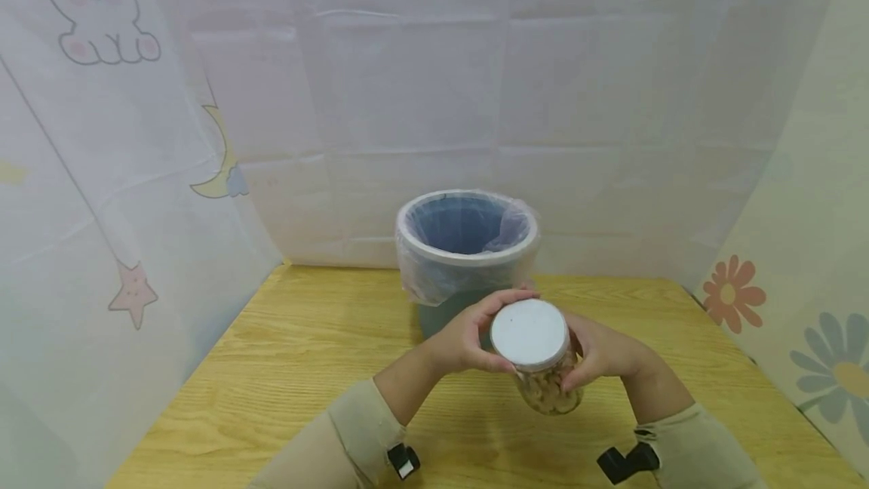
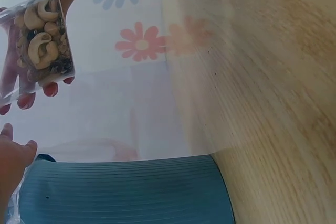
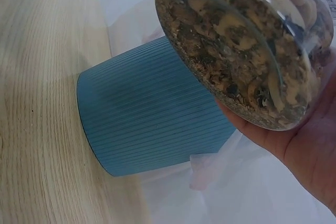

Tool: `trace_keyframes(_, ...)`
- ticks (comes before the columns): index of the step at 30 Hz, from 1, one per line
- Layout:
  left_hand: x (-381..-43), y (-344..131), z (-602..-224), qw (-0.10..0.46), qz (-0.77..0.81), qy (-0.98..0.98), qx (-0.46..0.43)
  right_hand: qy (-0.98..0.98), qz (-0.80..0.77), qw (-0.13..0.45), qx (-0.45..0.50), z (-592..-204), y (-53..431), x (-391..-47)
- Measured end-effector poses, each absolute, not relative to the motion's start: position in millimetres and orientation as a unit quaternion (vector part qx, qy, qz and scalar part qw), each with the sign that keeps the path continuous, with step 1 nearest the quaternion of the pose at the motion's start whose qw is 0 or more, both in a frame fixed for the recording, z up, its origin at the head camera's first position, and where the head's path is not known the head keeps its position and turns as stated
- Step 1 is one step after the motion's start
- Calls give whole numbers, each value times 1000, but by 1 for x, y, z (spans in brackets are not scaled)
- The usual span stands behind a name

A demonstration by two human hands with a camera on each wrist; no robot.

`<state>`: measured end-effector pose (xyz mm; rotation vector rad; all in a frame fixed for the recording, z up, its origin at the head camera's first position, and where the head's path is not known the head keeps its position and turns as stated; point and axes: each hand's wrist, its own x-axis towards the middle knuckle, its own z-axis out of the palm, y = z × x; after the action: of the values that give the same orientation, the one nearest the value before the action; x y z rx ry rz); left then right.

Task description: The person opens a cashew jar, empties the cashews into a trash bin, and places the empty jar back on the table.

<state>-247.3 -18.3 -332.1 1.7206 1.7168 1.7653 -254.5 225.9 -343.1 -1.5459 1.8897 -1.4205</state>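
A clear jar (image 1: 546, 387) with a white lid (image 1: 529, 332) is held up over the table, tilted. Cashews and dark crumbs fill its lower part, as the left wrist view shows through the side of the jar (image 2: 44, 43). My right hand (image 1: 600, 349) grips the jar's body, thumb on the near side; in the right wrist view the palm (image 3: 310, 156) lies against the jar, whose crumb-covered base (image 3: 231, 51) faces the camera. My left hand (image 1: 465, 338) is curved around the lid's left side, thumb at the near edge and fingers along the far edge.
Just behind the jar stands a blue ribbed bin (image 1: 434, 315) with a white rim and a clear pinkish bag liner (image 1: 434, 278) folded over it. The wooden table (image 1: 326, 338) meets a pale curtain at the back, with printed curtains on both sides.
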Motion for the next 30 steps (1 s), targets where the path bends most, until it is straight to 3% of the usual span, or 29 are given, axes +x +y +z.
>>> trace_keyframes(5,-241,-20,-324,33,547,616,566,654,-500,166,-543,-343,226,-255)
trace_keyframes(21,-246,-12,-336,-11,533,678,506,703,-482,112,-510,-342,231,-254)
trace_keyframes(30,-245,-5,-344,-26,549,721,422,716,-466,65,-515,-339,231,-255)
